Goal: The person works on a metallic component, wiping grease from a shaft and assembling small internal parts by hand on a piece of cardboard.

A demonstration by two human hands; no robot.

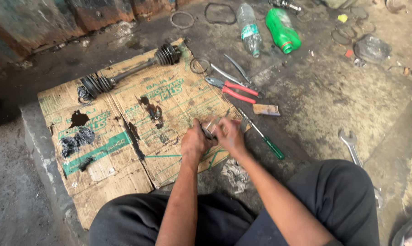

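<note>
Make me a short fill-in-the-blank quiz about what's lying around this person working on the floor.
1. The axle shaft with rubber boots lies on a flattened sheet of ____.
2. The pliers have handles coloured ____.
3. The screwdriver near the right hand has a ____ handle.
4. The left hand and right hand together hold a small ____ part.

Missing words: cardboard; red; green; metal

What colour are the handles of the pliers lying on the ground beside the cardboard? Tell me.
Red, on the pliers; the head view shows them clearly.
</note>
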